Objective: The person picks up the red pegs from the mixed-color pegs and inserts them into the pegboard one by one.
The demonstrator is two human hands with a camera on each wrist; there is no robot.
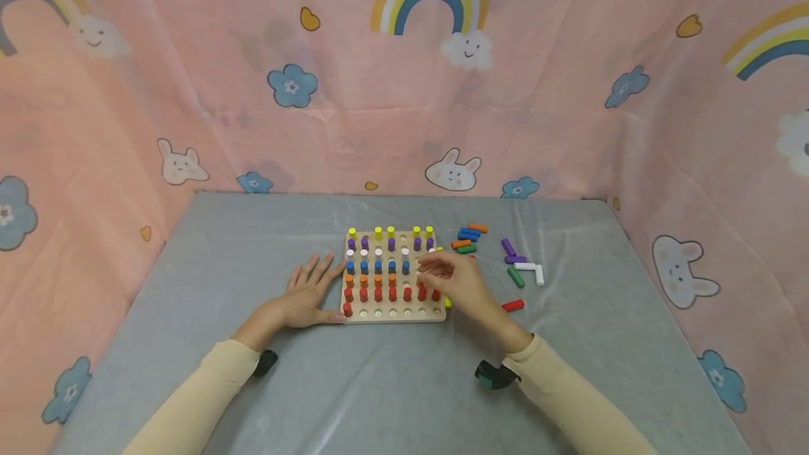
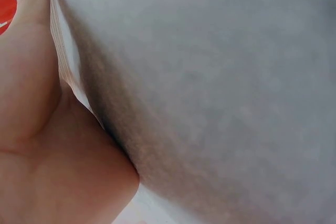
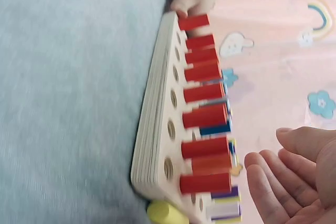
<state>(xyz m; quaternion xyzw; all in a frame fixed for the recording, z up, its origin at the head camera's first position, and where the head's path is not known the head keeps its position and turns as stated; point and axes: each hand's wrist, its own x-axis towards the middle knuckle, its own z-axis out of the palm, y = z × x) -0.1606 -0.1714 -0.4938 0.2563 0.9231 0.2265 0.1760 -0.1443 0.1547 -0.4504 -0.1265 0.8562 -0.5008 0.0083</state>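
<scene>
A wooden pegboard (image 1: 395,319) lies on the table with coloured pegs upright in rows: yellow at the back, then purple, white, blue, orange and red. One red peg (image 1: 347,310) stands at its front left corner; the other front holes show bare. My left hand (image 1: 310,298) lies flat with fingers spread at the board's left side, its thumb against the front corner. Above the board's right part hovers my right hand (image 1: 461,283), hiding some pegs. In the right wrist view its thumb and fingers (image 3: 262,184) are apart, with nothing seen between them.
Loose pegs lie to the right of the board: a red peg (image 1: 513,305), a green peg (image 1: 515,277), white pegs (image 1: 525,267), purple pegs (image 1: 508,247), blue pegs and orange pegs. A yellow peg (image 3: 167,212) lies against the board's right side. A pink curtain (image 1: 354,132) surrounds the grey-covered table (image 1: 265,220).
</scene>
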